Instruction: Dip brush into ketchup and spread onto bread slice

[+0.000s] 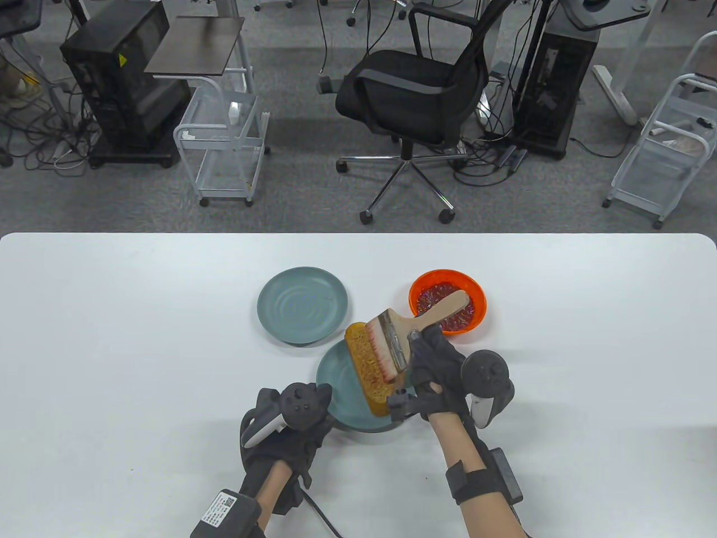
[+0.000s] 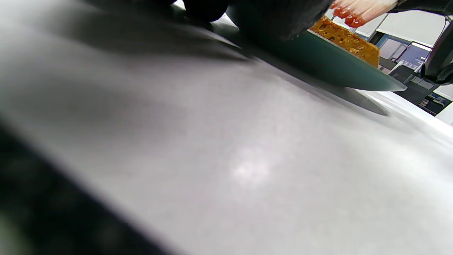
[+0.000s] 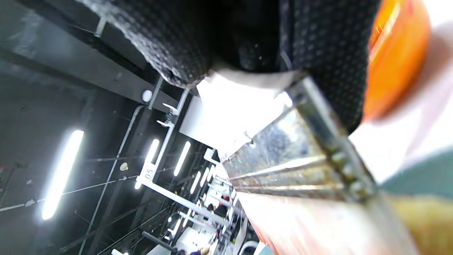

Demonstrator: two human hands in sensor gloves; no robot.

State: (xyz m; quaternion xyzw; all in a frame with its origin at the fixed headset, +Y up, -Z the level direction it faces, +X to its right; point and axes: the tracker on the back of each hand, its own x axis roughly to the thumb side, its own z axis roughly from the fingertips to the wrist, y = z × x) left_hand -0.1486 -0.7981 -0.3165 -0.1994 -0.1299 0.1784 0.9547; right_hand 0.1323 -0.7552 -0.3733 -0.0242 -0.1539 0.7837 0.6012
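Hands in black sensor gloves reach in from the near edge of a white worktop (image 1: 112, 314). The right hand (image 1: 434, 370) grips a wide wooden brush (image 1: 403, 330) by its handle, fingers wrapped around it just behind the metal band. The left hand (image 1: 291, 426) rests at the near left rim of a teal plate (image 1: 336, 381); whether its fingers clasp the rim or only touch it cannot be told.

On that plate lies a bread slice (image 1: 367, 364), golden brown, its long side running from the far left to the near right. The brush lies across it, handle pointing away toward an orange bowl of ketchup (image 1: 448, 301), red-stained bristles pointing left and down onto the bread's top. The bread sits just left of the right hand and just beyond the left hand; the right hand is the nearer.

The spreading looks under way. The next stroke likely runs along the bread's long side.

A second teal plate (image 1: 302, 305) sits further off, to the left.
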